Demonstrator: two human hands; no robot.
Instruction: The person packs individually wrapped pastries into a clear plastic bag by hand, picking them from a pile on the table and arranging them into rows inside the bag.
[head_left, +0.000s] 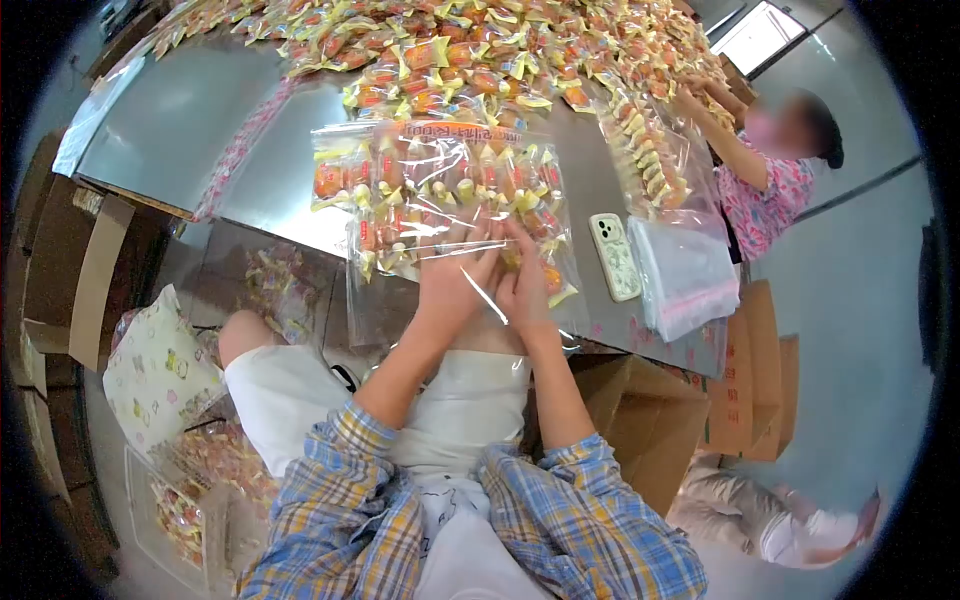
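A clear plastic bag [557, 190] with orange print lies at the near table edge, filled with rows of small wrapped snacks [455, 178] in yellow and orange wrappers. My left hand [458, 275] reaches over the near part of the bag, fingers stretched out against the snacks. Beside it, almost touching, my right hand [526, 282] has its fingers extended on the packets at the lower right. Glossy film overlaps both hands, and I cannot tell how far they are inside the bag. Reflections partly hide the fingertips.
A large pile of wrapped snacks [450, 50] covers the far table [195, 100]. To the right lie a phone [614, 257], a stack of clear bags [685, 270] and another filled bag [645, 150]. A co-worker [765, 170] reaches into the pile. Cardboard boxes [640, 410] stand below.
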